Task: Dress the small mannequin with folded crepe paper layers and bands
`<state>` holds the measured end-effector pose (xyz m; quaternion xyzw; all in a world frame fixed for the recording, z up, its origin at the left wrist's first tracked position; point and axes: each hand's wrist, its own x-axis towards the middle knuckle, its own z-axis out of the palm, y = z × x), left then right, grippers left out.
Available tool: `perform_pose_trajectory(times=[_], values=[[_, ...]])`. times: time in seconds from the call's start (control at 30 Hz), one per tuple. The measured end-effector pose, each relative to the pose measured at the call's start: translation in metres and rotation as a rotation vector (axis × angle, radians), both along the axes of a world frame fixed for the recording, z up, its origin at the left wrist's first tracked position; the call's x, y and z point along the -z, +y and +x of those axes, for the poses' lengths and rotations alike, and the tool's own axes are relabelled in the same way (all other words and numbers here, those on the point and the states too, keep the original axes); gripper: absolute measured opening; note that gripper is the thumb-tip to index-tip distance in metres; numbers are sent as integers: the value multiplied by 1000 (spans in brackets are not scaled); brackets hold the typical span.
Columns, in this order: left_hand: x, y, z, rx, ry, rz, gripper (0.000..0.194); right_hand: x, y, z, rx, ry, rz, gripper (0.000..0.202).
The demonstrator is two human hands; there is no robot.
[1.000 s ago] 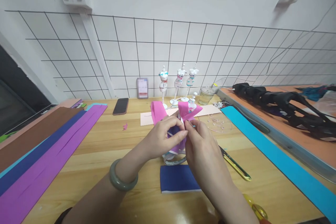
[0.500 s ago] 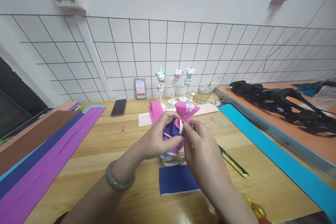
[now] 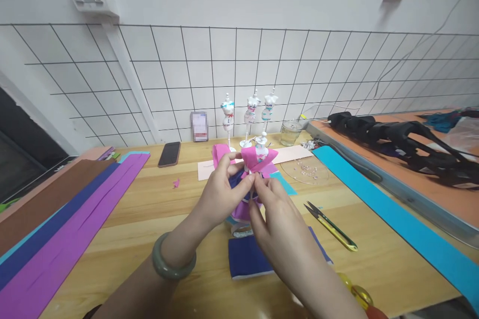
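A small white mannequin (image 3: 261, 147) wears a pink, blue and purple paper dress (image 3: 258, 159) in front of me. My left hand (image 3: 226, 187) is closed on the dress from the left, thumb and fingers pinching near its waist. From the right, the fingertips of my right hand (image 3: 275, 204) are pressed together at the same spot, touching my left thumb; what they pinch is too small to make out. A dark blue paper piece (image 3: 247, 257) lies below the hands.
Three mannequins, one of them (image 3: 228, 112) at left, stand behind. Yellow snips (image 3: 333, 229) and yellow-handled scissors (image 3: 361, 296) lie at right, near a long blue strip (image 3: 381, 209). Coloured strips (image 3: 82, 219) and a phone (image 3: 169, 154) are at left; a glass (image 3: 291, 133) stands behind.
The mannequin and both hands have shifted slightly left. My fingertips have come together at the waist, and the white strip is now mostly hidden. More blue paper shows at right.
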<state>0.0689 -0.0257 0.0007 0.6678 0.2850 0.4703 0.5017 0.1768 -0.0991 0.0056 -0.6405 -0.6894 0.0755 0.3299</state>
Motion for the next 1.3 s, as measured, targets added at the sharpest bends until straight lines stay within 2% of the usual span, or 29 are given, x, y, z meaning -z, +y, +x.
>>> perform_pose_trajectory(times=[0.1,0.33,0.67,0.87,1.0,1.13,1.23,1.3], values=[[-2,0,-2,-32,31,7,35,1,-1,-1,-24,33,-32,42],[1,4,-4,-73,65,31,35,3,-2,14,-161,292,-3,40],[3,2,-2,-211,135,115,33,4,-5,16,-193,415,-9,41],[4,4,-3,-224,150,121,32,9,-1,28,-207,711,-62,38],[6,6,-5,-216,139,92,34,7,9,39,-70,867,-4,27],[6,8,-6,-164,135,56,39,8,28,52,11,830,59,22],[4,9,-7,-123,138,57,40,12,48,59,-3,796,106,21],[2,9,-7,-101,149,119,33,16,61,60,-59,794,118,19]])
